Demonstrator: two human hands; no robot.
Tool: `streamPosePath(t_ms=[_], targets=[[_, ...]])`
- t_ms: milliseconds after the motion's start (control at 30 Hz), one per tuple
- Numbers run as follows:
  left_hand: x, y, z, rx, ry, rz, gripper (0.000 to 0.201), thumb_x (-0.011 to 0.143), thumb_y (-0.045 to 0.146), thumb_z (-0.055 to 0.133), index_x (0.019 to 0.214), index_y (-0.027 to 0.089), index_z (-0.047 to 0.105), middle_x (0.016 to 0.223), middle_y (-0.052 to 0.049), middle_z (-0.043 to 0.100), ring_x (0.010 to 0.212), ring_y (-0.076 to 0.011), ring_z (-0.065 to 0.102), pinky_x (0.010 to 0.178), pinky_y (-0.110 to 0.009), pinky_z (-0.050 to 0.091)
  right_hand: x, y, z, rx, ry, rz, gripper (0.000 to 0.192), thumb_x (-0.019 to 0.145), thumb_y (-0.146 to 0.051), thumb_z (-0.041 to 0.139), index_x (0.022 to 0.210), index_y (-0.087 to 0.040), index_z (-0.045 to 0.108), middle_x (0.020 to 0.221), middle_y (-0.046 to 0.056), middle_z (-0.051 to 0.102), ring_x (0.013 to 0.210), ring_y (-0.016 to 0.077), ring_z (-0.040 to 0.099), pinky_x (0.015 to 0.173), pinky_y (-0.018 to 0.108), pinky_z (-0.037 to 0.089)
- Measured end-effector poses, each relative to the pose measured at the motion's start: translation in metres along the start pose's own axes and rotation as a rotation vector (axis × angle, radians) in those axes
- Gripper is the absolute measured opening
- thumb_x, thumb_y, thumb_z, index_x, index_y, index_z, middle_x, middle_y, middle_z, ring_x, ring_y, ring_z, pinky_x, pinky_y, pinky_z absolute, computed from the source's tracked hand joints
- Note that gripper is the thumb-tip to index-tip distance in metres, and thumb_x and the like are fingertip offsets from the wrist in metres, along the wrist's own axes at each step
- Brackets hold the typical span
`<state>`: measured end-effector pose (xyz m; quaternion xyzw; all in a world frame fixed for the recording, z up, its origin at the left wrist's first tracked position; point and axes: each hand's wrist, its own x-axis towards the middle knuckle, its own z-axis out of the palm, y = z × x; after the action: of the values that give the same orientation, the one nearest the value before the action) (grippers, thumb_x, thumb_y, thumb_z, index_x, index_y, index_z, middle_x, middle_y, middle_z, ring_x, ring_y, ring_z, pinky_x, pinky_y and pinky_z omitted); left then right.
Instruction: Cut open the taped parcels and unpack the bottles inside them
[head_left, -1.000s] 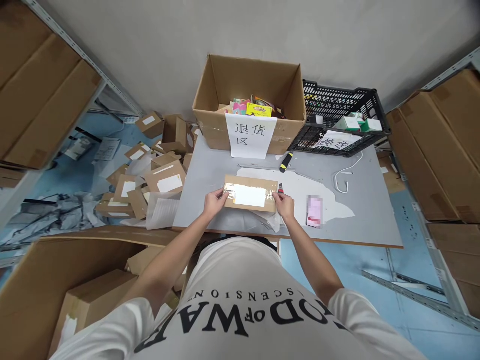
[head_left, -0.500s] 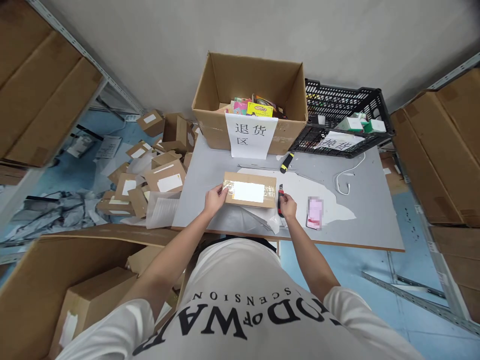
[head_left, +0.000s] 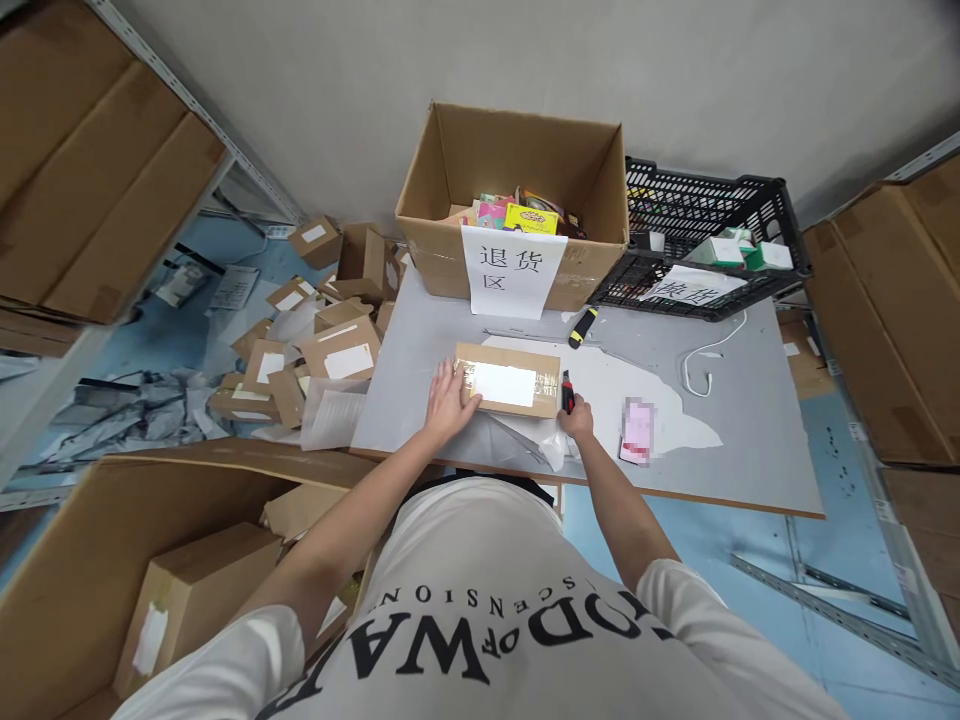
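A small taped cardboard box (head_left: pixel 487 355) with a white label (head_left: pixel 504 385) lies on the grey table. At its left end is my left hand (head_left: pixel 448 405), fingers stretched out against the side and the thumb touching the front corner. My right hand (head_left: pixel 576 418) is closed around a red and black utility knife (head_left: pixel 568 393), held upright close to the box's right end. Whether the blade touches the box I cannot tell. Crumpled clear plastic (head_left: pixel 553 448) sits under the box's front edge.
Behind stand a large open carton (head_left: pixel 420 245) of colourful packs and a black crate (head_left: pixel 791 235) of small boxes. A yellow-black cutter (head_left: pixel 583 327), a white cable (head_left: pixel 694 370) and a pink-screened phone (head_left: pixel 637 432) lie on the table (head_left: pixel 765 430). Several opened boxes (head_left: pixel 341 350) are heaped left.
My left hand has gone from pinching the box's left edge to lying with fingers stretched along it. The knife stays in my right hand near the box's right end. The view has shifted slightly.
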<state>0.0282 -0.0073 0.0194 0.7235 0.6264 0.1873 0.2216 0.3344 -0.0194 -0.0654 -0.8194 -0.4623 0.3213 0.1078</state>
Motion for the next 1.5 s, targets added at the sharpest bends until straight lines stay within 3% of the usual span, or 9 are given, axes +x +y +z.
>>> streamPosePath(t_ms=[167, 333, 533, 933, 1267, 1500], targets=[[-0.004, 0.020, 0.008, 0.189, -0.133, 0.277, 0.081, 0.082, 0.054, 0.051, 0.147, 0.014, 0.024, 0.156, -0.018, 0.011, 0.144, -0.0334, 0.005, 0.113, -0.054, 0.009, -0.024, 0.006, -0.022, 0.498, -0.039, -0.136, 0.057, 0.083, -0.035, 0.037, 0.137, -0.017, 0.037, 0.104, 0.007, 0.060, 0.079, 0.0168, 0.059, 0.065, 0.030, 0.052], [0.012, 0.028, 0.009, 0.302, -0.158, 0.278, 0.106, 0.069, 0.069, 0.058, 0.148, 0.010, 0.020, 0.155, -0.022, 0.008, 0.143, -0.0388, 0.001, 0.111, -0.058, -0.004, -0.058, 0.010, -0.047, 0.692, -0.149, -0.271, 0.069, 0.081, -0.043, 0.050, 0.143, -0.022, 0.029, 0.114, 0.009, 0.058, 0.076, 0.0146, 0.058, 0.058, 0.027, 0.051], [0.022, 0.027, 0.011, 0.334, -0.177, 0.240, 0.106, 0.070, 0.072, 0.052, 0.148, 0.008, 0.020, 0.155, -0.023, 0.008, 0.143, -0.0395, 0.000, 0.110, -0.058, -0.007, -0.075, 0.008, -0.051, 0.759, -0.182, -0.212, 0.072, 0.081, -0.051, 0.052, 0.144, -0.023, 0.029, 0.106, 0.008, 0.062, 0.058, 0.0109, 0.053, 0.044, 0.024, 0.045], [0.020, 0.029, 0.011, 0.304, -0.156, 0.218, 0.106, 0.069, 0.073, 0.052, 0.148, 0.011, 0.020, 0.155, -0.020, 0.012, 0.143, -0.0375, 0.003, 0.111, -0.056, -0.007, -0.076, 0.013, -0.052, 0.894, -0.219, -0.212, 0.075, 0.078, -0.053, 0.059, 0.142, -0.024, 0.034, 0.096, 0.007, 0.065, 0.047, 0.0079, 0.049, 0.038, 0.023, 0.040], [0.024, 0.031, 0.012, 0.285, -0.183, 0.184, 0.105, 0.068, 0.077, 0.050, 0.148, 0.015, 0.022, 0.155, -0.019, 0.012, 0.143, -0.0394, 0.004, 0.108, -0.061, 0.001, -0.068, 0.012, -0.064, 0.735, -0.203, -0.186, 0.075, 0.075, -0.056, 0.061, 0.139, -0.020, 0.042, 0.070, -0.003, 0.056, 0.038, 0.0054, 0.042, 0.033, 0.020, 0.034], [0.023, 0.034, 0.008, 0.385, -0.241, 0.184, 0.106, 0.069, 0.079, 0.046, 0.148, 0.013, 0.020, 0.155, -0.021, 0.012, 0.142, -0.0402, 0.001, 0.104, -0.063, 0.012, -0.071, 0.016, -0.076, 0.667, -0.279, -0.217, 0.073, 0.078, -0.054, 0.059, 0.140, -0.020, 0.041, 0.067, -0.004, 0.051, 0.038, 0.0052, 0.041, 0.033, 0.019, 0.032]])
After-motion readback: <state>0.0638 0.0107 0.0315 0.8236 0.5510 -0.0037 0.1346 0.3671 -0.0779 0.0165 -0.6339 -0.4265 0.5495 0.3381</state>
